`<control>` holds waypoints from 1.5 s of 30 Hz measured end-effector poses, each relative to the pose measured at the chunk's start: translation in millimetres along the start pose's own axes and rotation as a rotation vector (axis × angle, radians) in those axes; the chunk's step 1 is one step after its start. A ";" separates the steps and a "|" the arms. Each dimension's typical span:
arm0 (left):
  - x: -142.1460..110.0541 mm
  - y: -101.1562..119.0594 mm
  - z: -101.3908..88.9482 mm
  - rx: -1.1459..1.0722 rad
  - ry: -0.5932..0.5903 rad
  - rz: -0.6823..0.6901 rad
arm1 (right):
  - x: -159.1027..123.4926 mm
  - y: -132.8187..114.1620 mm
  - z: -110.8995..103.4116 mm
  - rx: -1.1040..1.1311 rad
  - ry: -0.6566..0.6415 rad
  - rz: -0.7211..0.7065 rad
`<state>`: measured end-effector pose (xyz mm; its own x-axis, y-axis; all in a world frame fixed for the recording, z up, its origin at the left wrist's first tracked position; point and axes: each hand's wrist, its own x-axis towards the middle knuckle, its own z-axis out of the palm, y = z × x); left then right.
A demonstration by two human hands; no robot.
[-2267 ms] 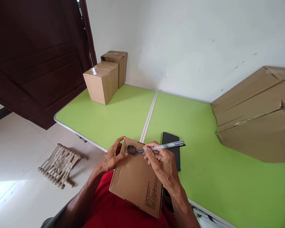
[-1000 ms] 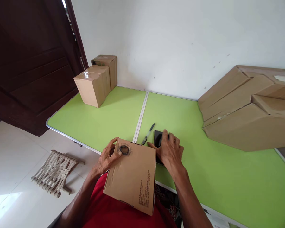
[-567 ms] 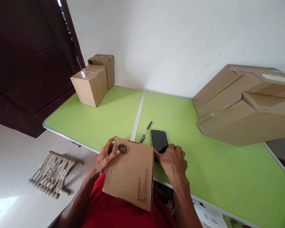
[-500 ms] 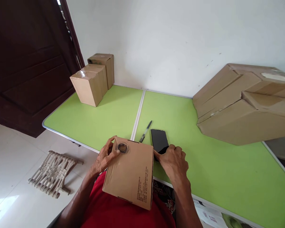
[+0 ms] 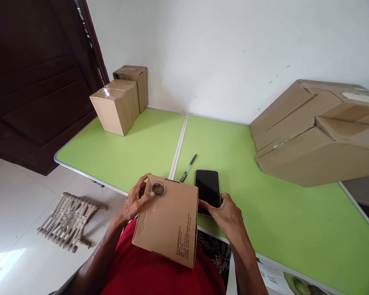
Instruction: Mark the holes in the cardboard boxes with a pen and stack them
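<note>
My left hand (image 5: 137,201) grips a small cardboard box (image 5: 169,223) by its left edge, the thumb beside a dark ring-shaped mark on its upper left corner. The box is tilted over my lap at the table's front edge, printed text on its lower right. Just right of the box, my right hand (image 5: 224,211) is closed around the lower end of a black smartphone (image 5: 208,186), thumb across the bottom and fingers at its right side. The phone lies screen up at the green table (image 5: 283,217). A pen (image 5: 188,168) lies left of the phone.
Two cardboard boxes (image 5: 119,107) stand at the back left by the wall. A large cardboard carton (image 5: 307,151) occupies the right of the table. A woven folding stool (image 5: 71,221) is on the floor at left, near a dark door (image 5: 33,82).
My right hand has shifted so that its thumb and fingers span the phone's lower end. The phone has turned slightly and moved a little right. The left hand and box stay nearly still.
</note>
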<state>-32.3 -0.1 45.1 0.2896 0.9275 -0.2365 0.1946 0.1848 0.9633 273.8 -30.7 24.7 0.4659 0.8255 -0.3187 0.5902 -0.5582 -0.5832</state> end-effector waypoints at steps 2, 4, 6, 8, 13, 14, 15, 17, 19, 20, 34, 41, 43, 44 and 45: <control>-0.4 0.4 -0.1 -0.002 -0.001 0.002 | -6.3 4.4 -0.9 0.119 -0.033 -0.014; -1.0 0.7 0.0 -0.005 -0.004 0.001 | -13.6 8.3 -3.6 0.308 -0.092 -0.020; -1.6 0.8 0.2 -0.011 -0.002 -0.001 | -21.3 13.1 -8.4 0.607 -0.167 0.023; -2.0 0.5 0.2 -0.030 -0.013 -0.003 | -29.3 19.1 -14.8 0.939 -0.228 0.110; -3.8 -1.9 -1.1 -0.070 -0.069 0.000 | -51.9 26.6 -32.3 1.321 -0.244 0.210; -4.4 -2.4 -1.1 -0.072 -0.078 0.004 | -56.5 24.4 -34.5 1.333 -0.243 0.194; -5.2 -3.0 -0.9 -0.073 -0.087 0.005 | -61.2 20.3 -35.5 1.338 -0.254 0.172; -6.7 -4.3 0.8 -0.086 -0.096 0.016 | -70.7 6.9 -33.1 1.359 -0.347 0.122; -7.8 -5.9 4.1 -0.107 -0.096 0.035 | -80.1 -12.3 -24.1 1.402 -0.519 0.081; -8.0 -6.8 6.2 -0.118 -0.092 0.046 | -84.4 -23.1 -17.4 1.425 -0.615 0.062; -5.3 -13.3 7.8 -0.020 -0.014 0.190 | -93.9 -86.5 51.7 1.527 -0.984 0.002; -1.0 -26.0 6.2 0.029 -0.049 0.240 | -98.8 -86.1 49.8 1.539 -0.956 0.042; -0.2 -29.1 6.0 0.021 -0.056 0.252 | -100.2 -84.8 50.1 1.539 -0.945 0.064; 0.3 -30.7 5.9 0.011 -0.062 0.262 | -100.7 -84.0 50.1 1.541 -0.941 0.073; 0.8 -32.2 6.0 -0.001 -0.067 0.270 | -101.0 -83.0 49.8 1.542 -0.937 0.079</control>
<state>-32.8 -7.3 13.1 0.3924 0.9195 0.0208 0.1009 -0.0655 0.9927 144.9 -63.5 68.1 -0.3500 0.8768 -0.3299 -0.7450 -0.4740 -0.4694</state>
